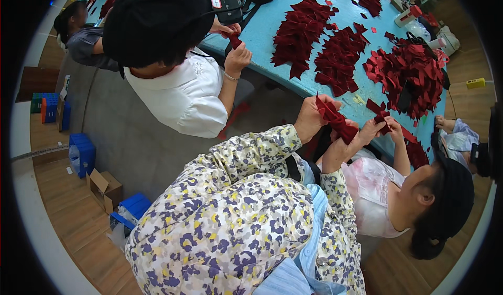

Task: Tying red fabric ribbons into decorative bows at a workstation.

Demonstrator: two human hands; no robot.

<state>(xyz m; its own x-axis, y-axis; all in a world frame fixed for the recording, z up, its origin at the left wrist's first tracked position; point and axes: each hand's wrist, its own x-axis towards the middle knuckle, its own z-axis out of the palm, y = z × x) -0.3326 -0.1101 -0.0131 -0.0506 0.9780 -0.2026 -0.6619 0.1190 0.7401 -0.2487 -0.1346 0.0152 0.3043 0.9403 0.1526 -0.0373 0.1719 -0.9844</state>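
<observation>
Between my hands is a folded, pointed piece of dark red velvety ribbon point(334, 118), held just off the near edge of the blue table. My left hand point(309, 121) is closed on its upper left end, with the fingers partly behind it. My right hand point(339, 152) grips its lower right end. How the ribbon is folded under my fingers cannot be made out. Beyond it on the table lie piles of similar ribbon pieces, the nearest being a long overlapping row point(340, 61).
On the blue table point(249, 30) are another ribbon row point(298, 35) and a large heap point(411, 77). Close on my right, a co-worker point(387, 190) handles a small red piece. Another in white point(183, 95) works at the left. Blue bins point(82, 153) and a cardboard box point(105, 188) stand on the floor.
</observation>
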